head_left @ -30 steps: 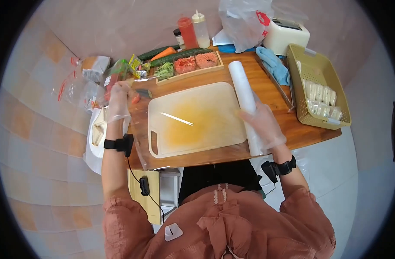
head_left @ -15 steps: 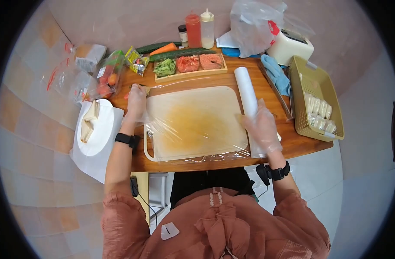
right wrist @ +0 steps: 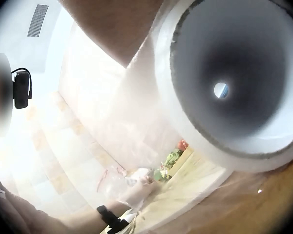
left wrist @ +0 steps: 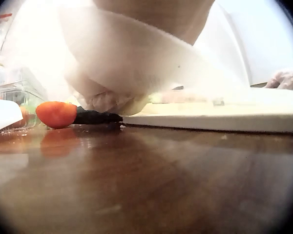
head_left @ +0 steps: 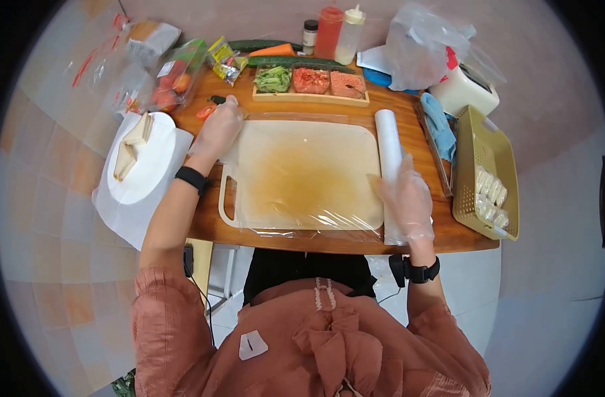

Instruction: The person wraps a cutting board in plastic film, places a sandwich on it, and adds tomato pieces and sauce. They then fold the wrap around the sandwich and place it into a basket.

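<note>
Clear cling film (head_left: 329, 220) lies stretched over a cream cutting board (head_left: 228, 202) with a yellow stain. At the board's far left corner my gloved left hand (head_left: 218, 131) pinches the film's loose end, close over the table in the left wrist view. A halved tomato (left wrist: 56, 114) and a dark cucumber end (left wrist: 95, 117) are beside it. Along the board's right edge lies the white cling film roll (head_left: 388, 135). My gloved right hand (head_left: 408, 205), slightly blurred, grips its near part, thumb to the left. The roll's hollow core fills much of the right wrist view.
Sandwich pieces (head_left: 134, 147) sit on a white plate (head_left: 160, 169) at left. A wooden tray (head_left: 309, 99) of chopped fillings stands behind the board, with sauce bottles (head_left: 329, 33) further back. At right are a blue cloth (head_left: 438, 126) and a basket (head_left: 468, 159) of wrapped sandwiches.
My left hand came from left of the board to its far left corner, and the film now spreads flat across it. A white strip on the board is no longer seen. My right hand stays at the roll.
</note>
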{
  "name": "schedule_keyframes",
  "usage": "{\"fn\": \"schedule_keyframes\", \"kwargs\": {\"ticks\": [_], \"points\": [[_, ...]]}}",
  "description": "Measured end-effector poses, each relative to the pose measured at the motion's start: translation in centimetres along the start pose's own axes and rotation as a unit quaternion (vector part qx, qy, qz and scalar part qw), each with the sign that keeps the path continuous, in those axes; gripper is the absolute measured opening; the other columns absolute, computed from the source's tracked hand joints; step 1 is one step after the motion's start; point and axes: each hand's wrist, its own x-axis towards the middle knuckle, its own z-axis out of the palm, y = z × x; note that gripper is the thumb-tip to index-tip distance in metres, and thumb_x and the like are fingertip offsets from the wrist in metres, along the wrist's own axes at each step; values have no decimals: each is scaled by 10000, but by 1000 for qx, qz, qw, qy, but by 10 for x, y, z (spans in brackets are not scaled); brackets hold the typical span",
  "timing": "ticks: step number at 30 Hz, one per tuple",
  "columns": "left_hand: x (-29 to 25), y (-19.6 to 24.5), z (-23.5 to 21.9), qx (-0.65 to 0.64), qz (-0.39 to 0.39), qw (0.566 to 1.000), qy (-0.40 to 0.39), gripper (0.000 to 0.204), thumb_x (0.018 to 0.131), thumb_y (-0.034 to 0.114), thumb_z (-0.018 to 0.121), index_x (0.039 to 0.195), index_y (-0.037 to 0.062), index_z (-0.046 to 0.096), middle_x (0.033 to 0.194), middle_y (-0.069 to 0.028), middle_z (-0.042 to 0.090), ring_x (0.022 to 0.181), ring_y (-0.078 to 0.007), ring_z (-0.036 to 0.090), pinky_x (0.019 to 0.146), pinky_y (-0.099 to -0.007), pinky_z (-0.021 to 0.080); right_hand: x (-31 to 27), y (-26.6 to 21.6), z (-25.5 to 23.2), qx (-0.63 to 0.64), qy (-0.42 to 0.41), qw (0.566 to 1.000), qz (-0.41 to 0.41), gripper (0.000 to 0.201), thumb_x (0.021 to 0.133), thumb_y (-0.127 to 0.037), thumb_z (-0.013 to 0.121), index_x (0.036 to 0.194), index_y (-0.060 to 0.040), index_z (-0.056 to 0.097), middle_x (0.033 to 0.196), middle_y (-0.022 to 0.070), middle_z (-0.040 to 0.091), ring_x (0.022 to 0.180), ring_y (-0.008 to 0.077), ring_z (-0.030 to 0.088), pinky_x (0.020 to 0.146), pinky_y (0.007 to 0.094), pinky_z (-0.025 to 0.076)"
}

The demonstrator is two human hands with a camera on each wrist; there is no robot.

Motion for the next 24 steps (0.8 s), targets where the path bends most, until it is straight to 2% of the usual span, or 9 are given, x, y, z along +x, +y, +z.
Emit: {"fn": "schedule_keyframes", "kwargs": {"ticks": [5,9,11,16,18,20,21,22,24], "points": [[-5,7,-7,42,-17,999,-23,176,966,105,477,1036,-52,514,867,-322,696,829,-448,713,727,-542,561,-4,7,3,-29,18,999,-10,867,835,-441,761,1464,71,455,992,313,697,953,437,700,843,495,539],[-7,4,-5,67,10,998,-13,169,981,135,496,989,-33,501,789,-290,685,791,-452,701,704,-542,550,-8,2,-3,-6,8,1000,-25,856,839,-427,762,1468,70,463,1012,318,698,954,432,703,844,494,535],[-9,4,-7,74,14,997,-19,163,984,140,488,997,-22,504,798,-272,694,778,-441,705,681,-535,555,-9,6,-1,3,28,999,-44,846,822,-386,792,1511,-40,445,989,288,714,940,434,697,837,503,551],[-11,0,-5,108,27,993,-42,154,987,156,480,1023,10,513,820,-230,714,748,-413,717,640,-525,564,-12,12,-4,-10,3,1000,-29,844,828,-362,792,1495,25,447,1086,306,694,1005,436,684,875,495,536],[-12,8,-12,153,57,985,-51,174,979,122,435,1028,-3,547,857,-229,732,789,-386,738,654,-483,595,-16,17,-5,-30,2,999,-33,833,830,-346,792,1482,49,456,1129,314,683,1024,441,679,889,492,532],[-11,6,-12,141,56,987,-49,179,978,130,445,1028,4,562,859,-230,732,797,-392,736,673,-492,593,-22,17,-8,-22,68,996,-61,793,834,-330,795,1435,91,495,1197,330,657,1069,451,668,921,476,528],[-12,4,-12,128,68,988,-45,184,976,138,455,1027,11,577,862,-230,731,805,-398,735,692,-501,591,-22,16,-6,-54,139,983,-103,727,850,-298,785,1403,96,527,1236,337,639,1128,452,646,959,460,516],[-13,2,-13,132,53,989,-48,184,976,138,455,1027,11,577,862,-230,731,805,-398,735,692,-501,591,-26,14,-6,-54,174,974,-132,642,862,-205,769,1392,82,548,1231,327,642,1172,444,626,988,459,506],[-14,-3,-18,87,73,993,-29,182,997,197,509,997,17,540,793,-228,698,781,-393,720,667,-544,565,-41,-10,-8,87,175,971,-138,567,848,-110,761,1361,51,582,1235,301,645,1174,444,619,990,469,507]]}}
